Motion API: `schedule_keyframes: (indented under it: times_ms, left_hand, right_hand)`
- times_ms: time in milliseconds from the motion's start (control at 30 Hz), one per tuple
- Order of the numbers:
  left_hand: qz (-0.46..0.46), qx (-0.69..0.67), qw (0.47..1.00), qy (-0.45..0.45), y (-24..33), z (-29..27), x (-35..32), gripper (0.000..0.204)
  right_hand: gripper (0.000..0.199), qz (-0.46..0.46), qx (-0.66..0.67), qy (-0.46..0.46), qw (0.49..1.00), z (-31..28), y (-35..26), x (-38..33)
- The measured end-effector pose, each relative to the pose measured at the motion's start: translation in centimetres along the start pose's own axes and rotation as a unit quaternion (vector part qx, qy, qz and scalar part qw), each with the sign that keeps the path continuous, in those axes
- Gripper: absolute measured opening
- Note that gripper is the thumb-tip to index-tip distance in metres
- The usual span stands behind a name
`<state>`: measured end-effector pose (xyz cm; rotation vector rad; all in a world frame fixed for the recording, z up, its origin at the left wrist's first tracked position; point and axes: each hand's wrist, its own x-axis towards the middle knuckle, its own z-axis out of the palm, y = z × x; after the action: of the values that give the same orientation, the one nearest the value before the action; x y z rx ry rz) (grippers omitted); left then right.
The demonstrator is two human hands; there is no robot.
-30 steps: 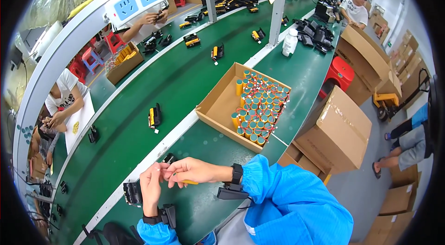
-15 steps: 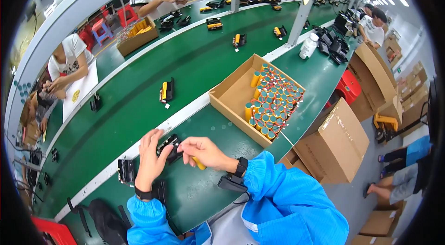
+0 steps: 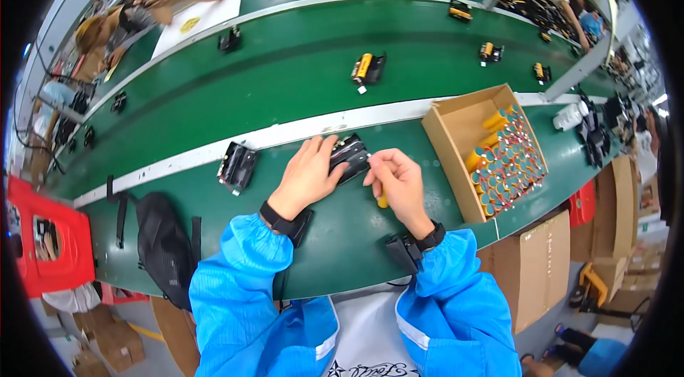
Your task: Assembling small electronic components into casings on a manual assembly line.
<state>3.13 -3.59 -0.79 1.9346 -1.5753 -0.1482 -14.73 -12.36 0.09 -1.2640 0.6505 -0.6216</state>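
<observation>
A black plastic case lies open on the green bench in front of me. My left hand grips its left side, fingers at the far edge and thumb at the near one. At the right end of the case, my right hand is closed, with a small white connector at its fingertips. A yellow cylindrical battery shows below these fingers, mostly hidden by the hand. Another open black case rests to the left, a white connector at its lower edge.
A cardboard box of yellow batteries with red wires stands at right. Beyond the white rail, a green conveyor carries several black cases with batteries. A black bag lies at left near a red stool. Co-workers sit across the line.
My view has swung left, so the bench and box appear turned. My left hand has settled lower over the case, and my right hand stays at its right end with the battery.
</observation>
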Motion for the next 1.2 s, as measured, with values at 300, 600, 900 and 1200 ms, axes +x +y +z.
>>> schedule_keyframes:
  times_ms: [300, 600, 900, 1200]
  left_hand:
    - [-0.022, -0.007, 0.999, -0.027, 0.4, 0.5, -0.4, 0.040]
    - [0.042, -0.038, 0.998, 0.028, 0.8, -0.9, 0.0, 0.023]
    - [0.112, 0.141, 0.983, -0.020, 1.3, -1.8, -1.0, 0.014]
    - [0.109, -0.042, 0.989, -0.094, -0.9, -3.7, 0.1, 0.011]
  right_hand:
    - [0.006, -0.279, -0.358, 0.081, 0.887, 1.7, 0.9, 0.8]
    - [0.007, -0.251, -0.435, 0.092, 0.860, 2.4, 1.6, 2.4]
    - [0.007, -0.264, -0.420, 0.102, 0.862, 2.6, 1.6, 2.6]
    - [0.006, -0.227, -0.413, 0.119, 0.874, 2.6, 1.4, 2.5]
